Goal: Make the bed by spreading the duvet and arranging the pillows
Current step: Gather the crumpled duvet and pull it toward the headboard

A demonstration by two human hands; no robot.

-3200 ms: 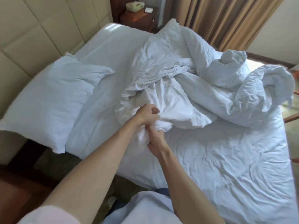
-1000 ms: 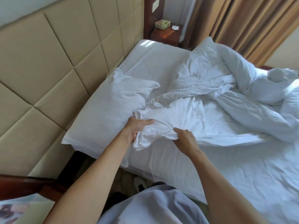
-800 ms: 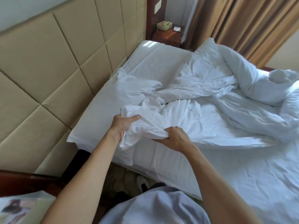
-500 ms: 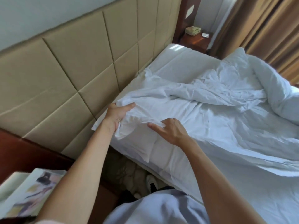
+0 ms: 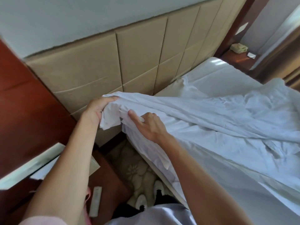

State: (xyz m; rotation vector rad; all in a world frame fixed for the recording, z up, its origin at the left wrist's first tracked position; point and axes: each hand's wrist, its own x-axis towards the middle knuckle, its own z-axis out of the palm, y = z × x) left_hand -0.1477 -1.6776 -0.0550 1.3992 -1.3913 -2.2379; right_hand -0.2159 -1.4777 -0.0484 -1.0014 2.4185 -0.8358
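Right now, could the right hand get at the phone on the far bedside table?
Probably not. The phone sits beyond the far side of the bed, while the right hand rests on the duvet at the near edge.

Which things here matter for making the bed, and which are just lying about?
Job:
duvet, corner gripped by left hand
right hand, on the duvet edge
bed sheet

Lying about:
telephone on far nightstand
remote control
magazine
headboard
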